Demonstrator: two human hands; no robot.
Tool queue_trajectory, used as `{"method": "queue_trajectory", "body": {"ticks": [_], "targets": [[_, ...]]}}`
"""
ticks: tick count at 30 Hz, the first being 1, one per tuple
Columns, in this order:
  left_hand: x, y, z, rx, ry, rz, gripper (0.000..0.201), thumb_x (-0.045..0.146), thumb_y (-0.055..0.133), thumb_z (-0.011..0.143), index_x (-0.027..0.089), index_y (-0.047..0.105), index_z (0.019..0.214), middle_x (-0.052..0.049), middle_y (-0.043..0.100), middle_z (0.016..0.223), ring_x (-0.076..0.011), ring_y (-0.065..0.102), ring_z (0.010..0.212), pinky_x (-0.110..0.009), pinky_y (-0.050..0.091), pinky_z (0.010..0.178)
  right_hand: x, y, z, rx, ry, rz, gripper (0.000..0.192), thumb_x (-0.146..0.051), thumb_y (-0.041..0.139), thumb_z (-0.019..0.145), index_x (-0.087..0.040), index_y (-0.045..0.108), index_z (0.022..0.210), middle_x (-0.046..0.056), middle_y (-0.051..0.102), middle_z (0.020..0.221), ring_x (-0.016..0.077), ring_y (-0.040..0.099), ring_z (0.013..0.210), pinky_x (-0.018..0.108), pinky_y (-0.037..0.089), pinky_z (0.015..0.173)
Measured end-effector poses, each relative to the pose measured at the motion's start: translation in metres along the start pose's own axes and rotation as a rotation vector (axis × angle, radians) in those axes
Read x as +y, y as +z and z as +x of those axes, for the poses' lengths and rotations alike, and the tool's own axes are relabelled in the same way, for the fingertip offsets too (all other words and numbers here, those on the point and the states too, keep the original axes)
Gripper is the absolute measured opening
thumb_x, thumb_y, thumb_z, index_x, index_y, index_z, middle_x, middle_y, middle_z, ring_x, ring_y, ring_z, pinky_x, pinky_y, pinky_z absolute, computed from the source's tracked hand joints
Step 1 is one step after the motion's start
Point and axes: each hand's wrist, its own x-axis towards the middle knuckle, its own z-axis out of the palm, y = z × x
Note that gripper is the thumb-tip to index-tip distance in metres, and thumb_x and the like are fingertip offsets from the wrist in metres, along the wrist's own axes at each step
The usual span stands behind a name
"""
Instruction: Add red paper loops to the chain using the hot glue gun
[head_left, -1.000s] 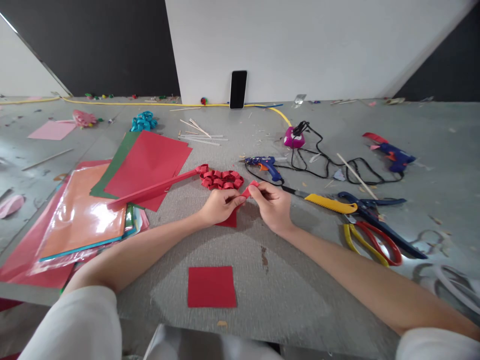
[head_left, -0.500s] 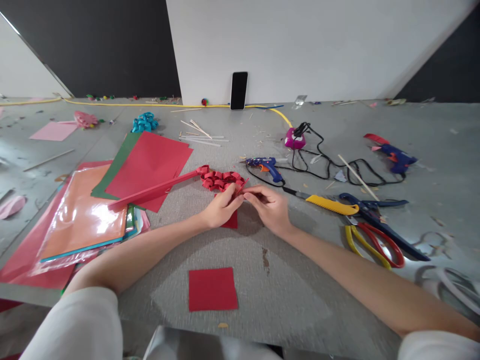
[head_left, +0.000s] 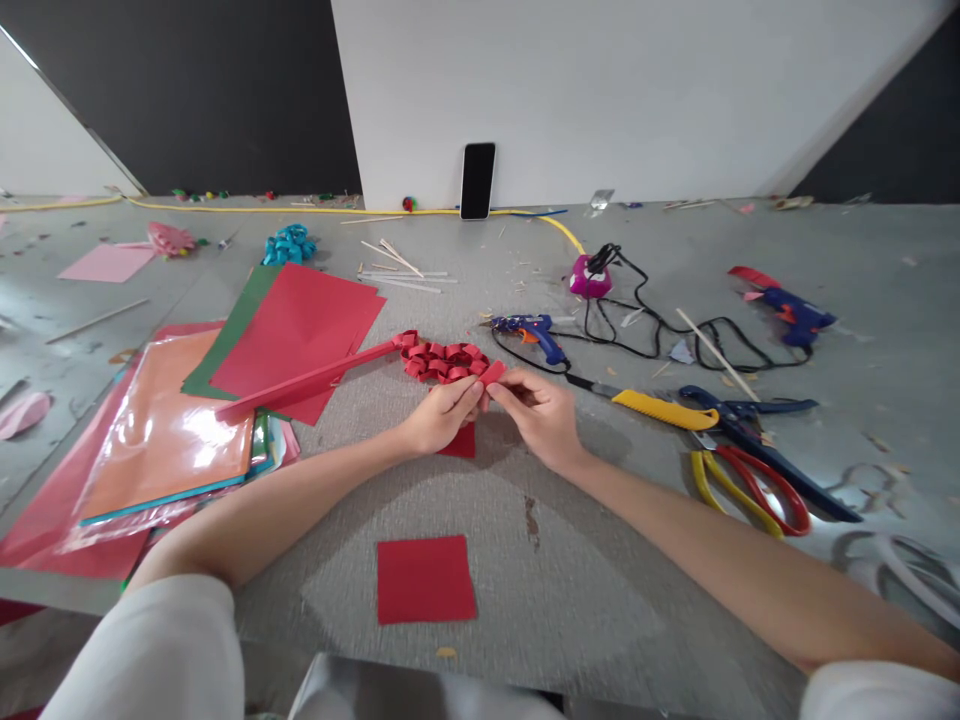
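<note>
Fingers of left hand [head_left: 442, 412] and right hand [head_left: 541, 415] were pinched shut together on a small folded red paper strip [head_left: 493, 373], at frame centre, beside the red paper-loop chain [head_left: 442, 360] on the grey table [head_left: 585, 580].

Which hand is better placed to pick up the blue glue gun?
The right hand, probably. The blue glue gun lies just beyond it, on its side. The left hand sits farther away, below the red paper chain.

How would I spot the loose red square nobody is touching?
Start at the phone leaning on the white wall, then come straight down past both hands. The red paper square lies alone, flat on the grey table, nearest its front edge, unlike the stacked sheets at left.
</note>
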Motion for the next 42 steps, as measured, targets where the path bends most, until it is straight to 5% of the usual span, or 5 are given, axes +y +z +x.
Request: {"method": "queue_trajectory", "body": {"ticks": [8, 18, 25, 36, 42], "targets": [[0.002, -0.002, -0.001, -0.027, -0.079, 0.055, 0.068, 0.075, 0.037, 0.100, 0.015, 0.057, 0.077, 0.000, 0.054, 0.059, -0.0097, 0.049, 0.052, -0.024, 0.040, 0.054, 0.002, -0.003, -0.001, -0.072, 0.025, -0.010, 0.034, -0.054, 0.076, 0.089, -0.021, 0.073, 0.079, 0.001, 0.070, 0.073, 0.0146, 0.060, 0.065, 0.027, 0.048, 0.061], [0.000, 0.000, -0.006, 0.112, 0.033, 0.206, 0.054, 0.063, 0.041, 0.106, 0.018, 0.054, 0.078, 0.002, 0.058, 0.050, -0.0093, 0.054, 0.042, -0.021, 0.042, 0.048, -0.002, -0.002, -0.001, -0.106, -0.008, -0.020, 0.037, -0.055, 0.076, 0.090, -0.021, 0.071, 0.077, 0.000, 0.068, 0.071, 0.0139, 0.058, 0.064, 0.027, 0.047, 0.062], [-0.001, 0.001, -0.005, 0.112, 0.039, 0.120, 0.045, 0.058, 0.046, 0.105, 0.019, 0.052, 0.084, 0.008, 0.049, 0.047, -0.0078, 0.047, 0.035, -0.019, 0.038, 0.041, 0.001, -0.001, -0.001, 0.000, 0.018, -0.027, 0.037, -0.057, 0.073, 0.091, -0.021, 0.073, 0.080, 0.001, 0.068, 0.071, 0.0140, 0.058, 0.063, 0.027, 0.047, 0.060], [0.000, 0.003, -0.004, 0.111, 0.001, 0.054, 0.037, 0.053, 0.050, 0.104, 0.020, 0.046, 0.088, 0.004, 0.062, 0.066, -0.0073, 0.056, 0.043, -0.019, 0.043, 0.045, 0.006, 0.000, -0.001, 0.107, -0.002, -0.028, 0.032, -0.053, 0.078, 0.089, -0.023, 0.072, 0.098, 0.003, 0.071, 0.085, 0.0164, 0.066, 0.075, 0.029, 0.055, 0.068], [0.005, 0.003, -0.005, 0.146, 0.007, 0.091, 0.036, 0.052, 0.048, 0.104, 0.020, 0.047, 0.088, 0.007, 0.051, 0.059, -0.0055, 0.046, 0.043, -0.019, 0.036, 0.046, 0.009, 0.000, 0.002, 0.138, -0.037, 0.008, 0.044, -0.055, 0.080, 0.086, -0.026, 0.065, 0.115, 0.001, 0.063, 0.091, 0.0147, 0.061, 0.074, 0.029, 0.053, 0.066]]}}
